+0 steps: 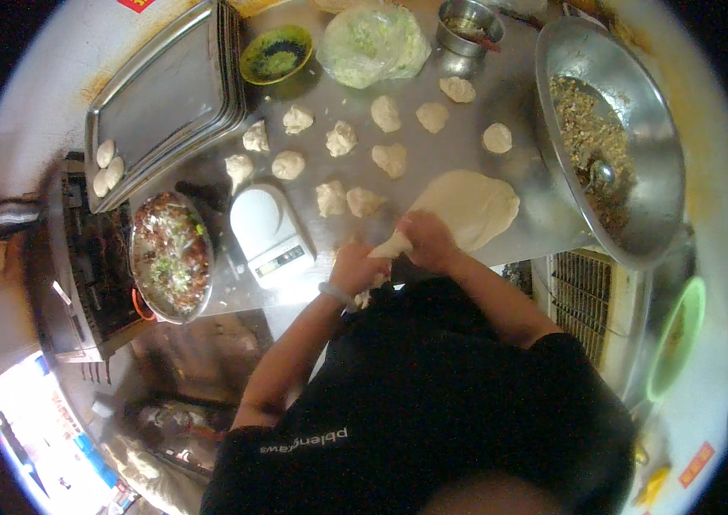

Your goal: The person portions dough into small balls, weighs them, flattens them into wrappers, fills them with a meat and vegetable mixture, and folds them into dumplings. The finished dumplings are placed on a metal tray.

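Note:
A large slab of pale dough (467, 206) lies on the metal worktop (209, 161) near its front edge. My right hand (427, 241) grips the narrowed near end of this slab. Closed around the end of the same dough neck (393, 246) is my left hand (359, 267), with a bracelet at its wrist. Beyond my hands lie several torn dough lumps, among them one lump (330, 198) and its neighbour (364, 202). A white digital kitchen scale (265, 219) stands left of my left hand with nothing on its platform.
Stacked metal trays (158, 84) sit back left, with a few dough pieces (108, 168) on top. An oval dish of chopped filling (171, 257) stands at the left edge. A yellow-green bowl (276, 55), a bag of shredded greens (372, 45) and a steel pot (469, 29) line the back. A big steel basin (647, 122) stands right.

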The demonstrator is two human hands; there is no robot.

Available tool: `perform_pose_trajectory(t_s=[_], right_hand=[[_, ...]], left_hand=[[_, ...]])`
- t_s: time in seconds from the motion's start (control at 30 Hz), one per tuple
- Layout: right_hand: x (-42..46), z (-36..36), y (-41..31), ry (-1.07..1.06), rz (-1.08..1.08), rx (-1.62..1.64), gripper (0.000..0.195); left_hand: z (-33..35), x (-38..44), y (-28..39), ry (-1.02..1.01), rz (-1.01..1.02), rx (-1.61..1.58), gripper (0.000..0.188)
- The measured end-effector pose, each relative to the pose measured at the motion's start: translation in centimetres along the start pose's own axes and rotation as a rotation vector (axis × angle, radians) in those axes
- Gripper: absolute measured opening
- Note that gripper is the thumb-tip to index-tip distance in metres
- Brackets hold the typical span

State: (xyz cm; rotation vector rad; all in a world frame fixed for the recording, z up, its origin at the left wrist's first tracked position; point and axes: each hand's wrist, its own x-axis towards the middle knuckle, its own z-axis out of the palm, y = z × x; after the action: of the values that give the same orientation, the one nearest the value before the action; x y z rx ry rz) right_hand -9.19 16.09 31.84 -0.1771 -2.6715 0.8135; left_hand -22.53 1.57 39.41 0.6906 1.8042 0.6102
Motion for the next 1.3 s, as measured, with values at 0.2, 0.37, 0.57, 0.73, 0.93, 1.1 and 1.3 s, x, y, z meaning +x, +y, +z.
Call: perform_pose_trajectory(t_s=[0.2, 0.37, 0.57, 0.73, 0.93, 1.1, 1.3], right_hand=[[-0.2, 1.0, 0.5, 0.034, 0.074, -0.001, 0.04], [0.0, 1.0, 0.4, 0.093, 0.212, -0.104, 0.043], [0.3, 0.3, 0.0, -0.188, 0.218, -0.078, 0.069], [0.4, -3.0, -4.1, -0.137, 0.229, -0.087, 0.089], [-1.1, 1.1, -2.3, -0.026, 0.28, -0.104, 0.076], [-1.2, 1.6, -1.0, -0.086, 0.149, -0.334, 0.05], [-1.1, 1.4, -0.6, -0.04, 0.15, -0.181, 0.05]], left_hand=[[-5.3, -7.0, 1.7, -0.254, -0.139, -0.713, 0.02], [-12.8, -6.9, -4.7, 0.206, 0.343, -0.649, 0.031], [-12.2, -0.3, -6.9, 0.739, -0.265, 0.636, 0.069], [-0.9, 4.7, -4.4, 0.365, 0.543, 0.813, 0.043], [6.0, 6.5, -1.2, 0.321, 0.343, 0.587, 0.017], [2.9, 1.3, -1.0, 0.324, 0.29, 0.261, 0.02], [-1.1, -4.9, -2.6, 0.348, 0.071, -0.424, 0.02]])
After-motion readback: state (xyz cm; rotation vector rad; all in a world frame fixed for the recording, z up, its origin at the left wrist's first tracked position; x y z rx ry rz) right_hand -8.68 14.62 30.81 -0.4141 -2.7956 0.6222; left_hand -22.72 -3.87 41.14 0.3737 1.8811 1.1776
